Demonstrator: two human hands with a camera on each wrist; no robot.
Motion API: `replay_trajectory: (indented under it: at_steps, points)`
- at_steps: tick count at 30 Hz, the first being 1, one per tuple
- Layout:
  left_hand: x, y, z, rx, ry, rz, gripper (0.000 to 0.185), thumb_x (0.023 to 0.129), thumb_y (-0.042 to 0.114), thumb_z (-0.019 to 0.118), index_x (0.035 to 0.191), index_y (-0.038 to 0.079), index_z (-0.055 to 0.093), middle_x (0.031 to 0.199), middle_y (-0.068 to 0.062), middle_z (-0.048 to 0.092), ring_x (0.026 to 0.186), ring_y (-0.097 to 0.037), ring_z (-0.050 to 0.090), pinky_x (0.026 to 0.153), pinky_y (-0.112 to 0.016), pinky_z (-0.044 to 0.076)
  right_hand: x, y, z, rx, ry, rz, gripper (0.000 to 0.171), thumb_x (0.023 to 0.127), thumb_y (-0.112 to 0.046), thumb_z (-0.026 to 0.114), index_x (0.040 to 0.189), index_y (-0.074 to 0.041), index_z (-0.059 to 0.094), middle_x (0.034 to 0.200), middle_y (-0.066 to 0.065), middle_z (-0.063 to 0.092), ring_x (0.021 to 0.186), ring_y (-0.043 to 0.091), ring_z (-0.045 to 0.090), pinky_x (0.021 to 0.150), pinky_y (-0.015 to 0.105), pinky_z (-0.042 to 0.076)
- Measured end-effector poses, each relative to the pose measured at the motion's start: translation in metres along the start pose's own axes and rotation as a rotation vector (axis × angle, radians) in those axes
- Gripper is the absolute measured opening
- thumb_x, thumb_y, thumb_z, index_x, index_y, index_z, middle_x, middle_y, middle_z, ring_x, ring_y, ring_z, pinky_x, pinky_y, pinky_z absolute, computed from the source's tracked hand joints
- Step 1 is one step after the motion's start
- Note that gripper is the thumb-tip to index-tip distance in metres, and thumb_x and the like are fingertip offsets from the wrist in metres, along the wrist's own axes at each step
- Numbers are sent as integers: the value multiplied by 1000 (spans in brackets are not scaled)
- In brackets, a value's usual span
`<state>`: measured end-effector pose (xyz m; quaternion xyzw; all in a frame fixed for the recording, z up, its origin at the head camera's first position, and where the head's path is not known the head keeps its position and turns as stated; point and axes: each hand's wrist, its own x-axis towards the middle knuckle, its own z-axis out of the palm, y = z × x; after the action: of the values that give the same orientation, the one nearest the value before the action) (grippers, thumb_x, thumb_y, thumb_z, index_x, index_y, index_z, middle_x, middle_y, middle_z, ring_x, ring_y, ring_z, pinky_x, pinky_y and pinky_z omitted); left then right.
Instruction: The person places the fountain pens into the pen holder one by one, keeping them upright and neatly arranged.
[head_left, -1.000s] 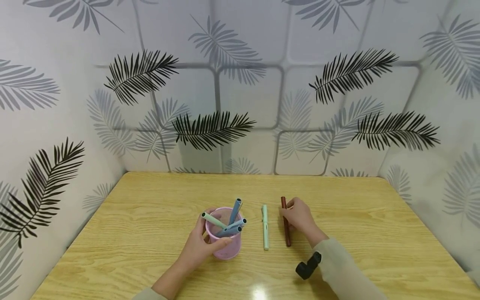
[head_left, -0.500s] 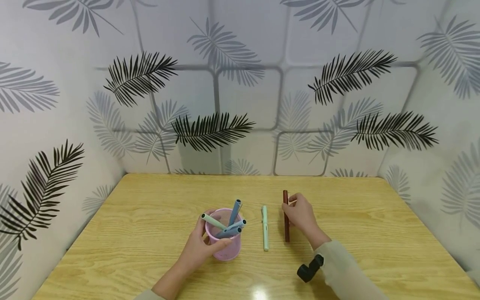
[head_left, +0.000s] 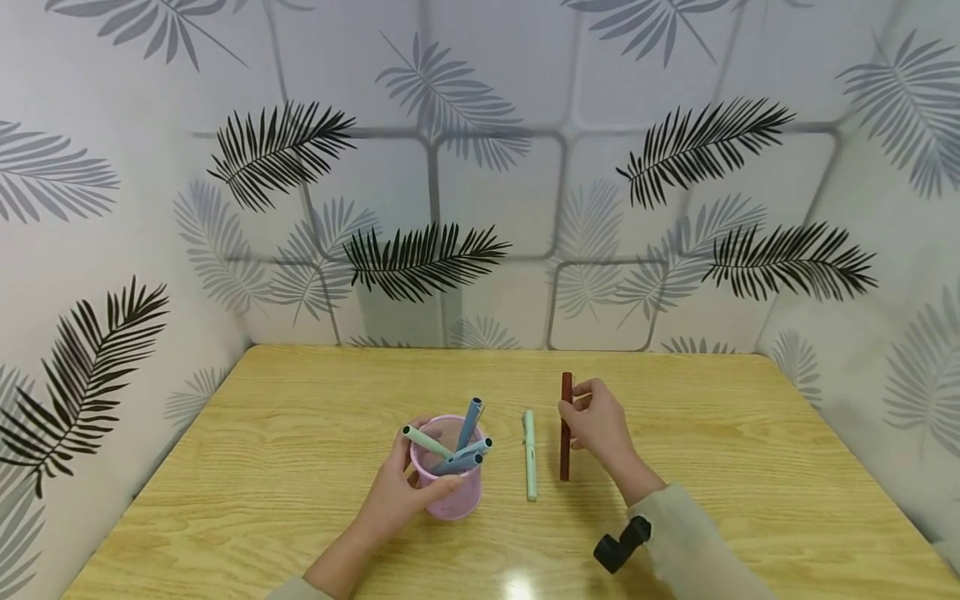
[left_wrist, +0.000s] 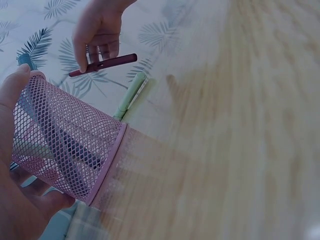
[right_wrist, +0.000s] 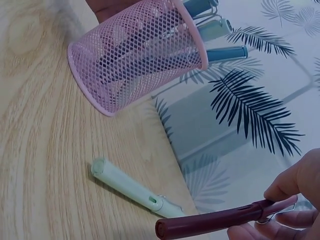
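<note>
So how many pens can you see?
6. Four stand in the pink mesh cup, the mint green pen lies on the table, and the right hand holds the dark red pen. More may be hidden inside.

The left hand [head_left: 405, 492] reaches forward from a bare forearm, fingers and thumb curled in a grip. The right hand [head_left: 596, 425] is raised off the worktop, thumb and fingertips pinching, its wrist bent upward out of a pale sleeve.
</note>
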<state>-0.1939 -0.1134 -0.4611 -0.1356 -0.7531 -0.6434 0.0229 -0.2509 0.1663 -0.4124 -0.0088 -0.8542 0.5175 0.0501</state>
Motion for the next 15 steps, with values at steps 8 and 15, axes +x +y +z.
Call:
replay_trajectory:
  at_steps: [8,15]
  points:
    - [-1,0,-1,0,-7,-18,81,75,22,79,141,21,32,137,-2,41,129,-27,36,98,-53,36,-8,-8,0,18,0,-31,29,90,-16,57,113,-1,48,96,18,53,64,35,59,53,40,55]
    - [1,-2,-1,3,-11,-23,78,75,22,79,138,27,33,137,-3,41,129,-27,35,99,-53,35,-13,-15,1,92,1,-55,28,89,-14,60,112,-2,48,96,18,53,66,32,60,53,42,55]
